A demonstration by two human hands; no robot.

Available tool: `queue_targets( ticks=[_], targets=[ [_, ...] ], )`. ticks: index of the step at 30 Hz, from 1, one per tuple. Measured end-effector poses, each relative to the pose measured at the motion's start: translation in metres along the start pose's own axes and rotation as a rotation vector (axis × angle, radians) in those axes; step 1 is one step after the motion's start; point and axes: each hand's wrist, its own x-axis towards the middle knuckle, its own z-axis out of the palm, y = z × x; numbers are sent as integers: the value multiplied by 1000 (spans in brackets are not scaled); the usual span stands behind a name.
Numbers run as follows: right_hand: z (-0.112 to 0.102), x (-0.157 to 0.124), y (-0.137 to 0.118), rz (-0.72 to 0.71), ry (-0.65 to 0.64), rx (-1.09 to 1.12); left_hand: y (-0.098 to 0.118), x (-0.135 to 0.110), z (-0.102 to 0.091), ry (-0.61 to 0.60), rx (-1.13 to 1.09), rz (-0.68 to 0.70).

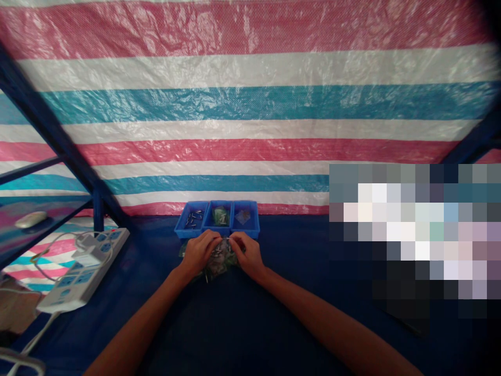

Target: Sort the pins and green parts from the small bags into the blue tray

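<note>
Here I see a dark-blue tabletop (148,250), a white power strip (88,270) at left and three blue bins (231,215). Just before the bins, a crumpled, greenish clear bag (214,265) lies partly hidden by my left hand (201,250) and right hand (249,254), pinching a slim, pale piece (226,238).

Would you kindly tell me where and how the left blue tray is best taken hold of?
I would pinch the left tray by its left wall, coming from the left: that side stands free, whereas its right wall sits close beside the middle tray. Keeping it level seems wise, as loose metal pieces lie inside.
</note>
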Motion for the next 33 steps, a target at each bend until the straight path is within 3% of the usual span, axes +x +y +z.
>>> queue_targets(
  ticks=[14, 16, 20, 23, 28, 33],
  targets=[
    [-2, 2, -1, -53, 0, -54, 5, 0, -4, 12, 10, 45],
    [-2, 2, -2, -53, 0, -31, 4, 0, -4, 96, 27, -2],
    [-3, 3, -3, -55, 6, 8, -12, 1, -14, 434, 169, -252],
    [-2, 3, -3, -56, 2, 4, -35, 3, -27, 525, 337, -331],
    [-2, 2, -1, -55, -2, -5, -59, 7, -40, 435, 583, -451],
    [-1, 1, 0, -54, -5, -38, -54, 10, -33, 282, 508, -432]
  ],
)
